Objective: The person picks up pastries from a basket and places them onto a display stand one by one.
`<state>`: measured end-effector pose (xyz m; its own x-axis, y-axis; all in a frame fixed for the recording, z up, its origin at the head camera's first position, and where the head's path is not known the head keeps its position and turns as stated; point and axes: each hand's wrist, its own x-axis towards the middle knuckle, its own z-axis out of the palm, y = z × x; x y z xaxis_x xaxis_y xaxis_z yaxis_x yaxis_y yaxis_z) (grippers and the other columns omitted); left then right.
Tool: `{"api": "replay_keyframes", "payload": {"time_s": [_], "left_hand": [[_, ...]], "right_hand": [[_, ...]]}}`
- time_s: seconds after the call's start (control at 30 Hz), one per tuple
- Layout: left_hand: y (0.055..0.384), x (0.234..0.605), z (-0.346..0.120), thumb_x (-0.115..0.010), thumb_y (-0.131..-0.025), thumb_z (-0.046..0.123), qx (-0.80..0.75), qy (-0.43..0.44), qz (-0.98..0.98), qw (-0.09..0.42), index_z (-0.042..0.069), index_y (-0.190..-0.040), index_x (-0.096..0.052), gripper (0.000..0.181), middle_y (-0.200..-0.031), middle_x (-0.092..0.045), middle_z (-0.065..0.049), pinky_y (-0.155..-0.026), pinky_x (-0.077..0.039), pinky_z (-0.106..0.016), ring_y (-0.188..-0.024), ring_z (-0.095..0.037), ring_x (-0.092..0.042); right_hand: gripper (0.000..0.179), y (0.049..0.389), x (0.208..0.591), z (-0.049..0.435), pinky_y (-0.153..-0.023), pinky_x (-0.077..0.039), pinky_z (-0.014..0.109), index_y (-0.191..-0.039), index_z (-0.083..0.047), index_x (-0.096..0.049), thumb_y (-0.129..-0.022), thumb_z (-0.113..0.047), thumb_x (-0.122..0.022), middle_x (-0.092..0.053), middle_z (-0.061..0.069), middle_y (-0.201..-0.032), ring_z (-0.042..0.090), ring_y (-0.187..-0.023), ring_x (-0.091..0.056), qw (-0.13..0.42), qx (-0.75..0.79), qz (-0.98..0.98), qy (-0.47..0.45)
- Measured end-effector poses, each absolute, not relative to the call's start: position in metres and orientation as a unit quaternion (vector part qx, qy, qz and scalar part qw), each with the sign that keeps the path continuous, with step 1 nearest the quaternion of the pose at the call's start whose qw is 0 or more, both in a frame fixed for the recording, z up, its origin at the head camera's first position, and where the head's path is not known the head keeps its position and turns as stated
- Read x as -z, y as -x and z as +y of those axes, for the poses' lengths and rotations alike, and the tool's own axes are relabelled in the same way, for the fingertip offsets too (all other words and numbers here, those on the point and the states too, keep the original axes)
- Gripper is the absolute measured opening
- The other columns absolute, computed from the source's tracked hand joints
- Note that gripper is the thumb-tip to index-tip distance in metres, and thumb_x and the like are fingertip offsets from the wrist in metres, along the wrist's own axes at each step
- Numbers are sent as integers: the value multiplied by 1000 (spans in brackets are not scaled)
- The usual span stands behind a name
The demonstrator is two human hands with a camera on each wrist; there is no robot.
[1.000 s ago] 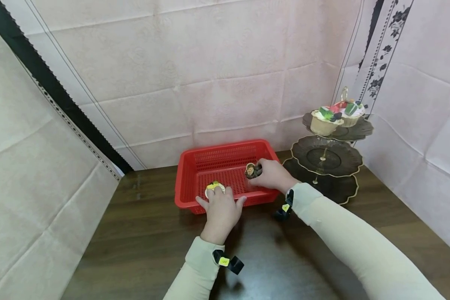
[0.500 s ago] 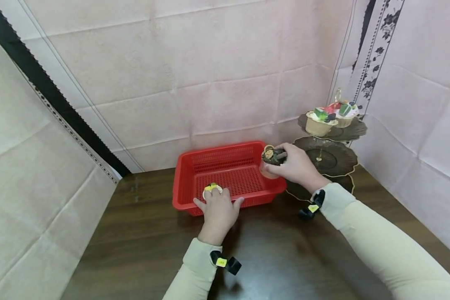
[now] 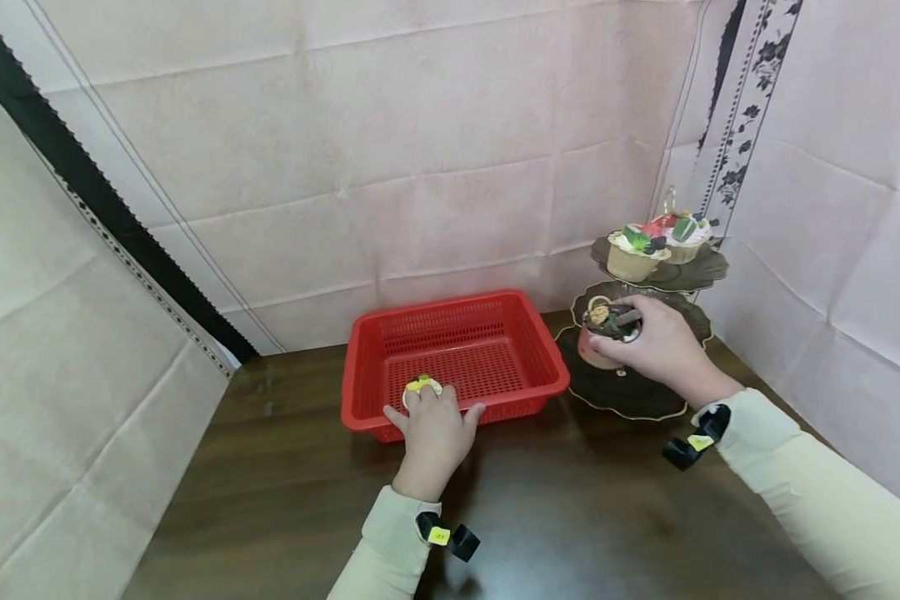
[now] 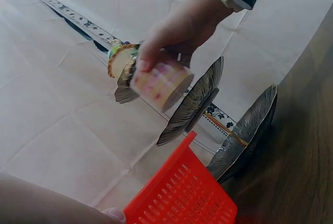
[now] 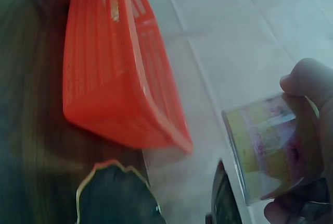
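My right hand (image 3: pixel 667 346) grips a clear cup of layered cake (image 3: pixel 598 350) with a dark topping and a round biscuit on top. The cup is tilted in the left wrist view, its pink and yellow layers showing. It hovers around the middle tier of a dark three-tier cake stand (image 3: pixel 630 404); whether it touches that tier I cannot tell. Over the near rim of the red plastic basket (image 3: pixel 450 303) lies my left hand (image 3: pixel 433 433), fingers spread. Its fingertips are at a small yellow-topped cake (image 3: pixel 422 383) inside the basket, partly hidden by them.
Two cupcakes, a green-topped one (image 3: pixel 633 257) and one behind it (image 3: pixel 686 242), sit on the stand's top tier. Pale cloth walls (image 3: pixel 450 167) enclose the back and both sides of the wooden table (image 3: pixel 285 483).
My right hand has carried the cup of cake out of the basket and rightward to the stand. My left hand has stayed at the basket's near rim.
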<state>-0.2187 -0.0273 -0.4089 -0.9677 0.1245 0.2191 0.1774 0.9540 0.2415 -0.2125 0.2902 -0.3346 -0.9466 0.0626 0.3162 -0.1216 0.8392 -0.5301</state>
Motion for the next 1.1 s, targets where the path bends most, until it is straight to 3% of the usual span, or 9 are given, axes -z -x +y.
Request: {"api": "replay_keyframes", "payload": {"time_s": [0.43, 0.93, 1.1], "left_hand": [[218, 409, -28, -68, -89, 57, 128, 83, -982, 112, 6, -121, -67, 60, -122, -60, -24, -99, -24, -84, -119, -48, -48], [218, 407, -28, -62, -94, 58, 121, 89, -982, 113, 6, -115, -67, 56, -123, -60, -24, -99, -24, -84, -121, -48, -48], [217, 408, -30, -63, -94, 58, 124, 89, -981, 118, 6, -113, -68, 56, -122, -60, -24, -98, -24, -84, -120, -48, -48]], "right_hand": [[71, 211, 335, 327, -92, -44, 61, -126, 1, -59, -83, -51, -79, -63, 29, -121, 47, -113, -55, 207, -279, -938, 4], [82, 223, 341, 369, -86, -44, 65, -130, 0, -54, -81, -61, -77, -59, 41, -117, 57, -109, -55, 224, -258, -939, 50], [76, 230, 346, 375, -81, -46, 63, -120, 1, -59, -80, -62, -76, -63, 39, -110, 55, -103, -59, 237, -248, -937, 58]]}}
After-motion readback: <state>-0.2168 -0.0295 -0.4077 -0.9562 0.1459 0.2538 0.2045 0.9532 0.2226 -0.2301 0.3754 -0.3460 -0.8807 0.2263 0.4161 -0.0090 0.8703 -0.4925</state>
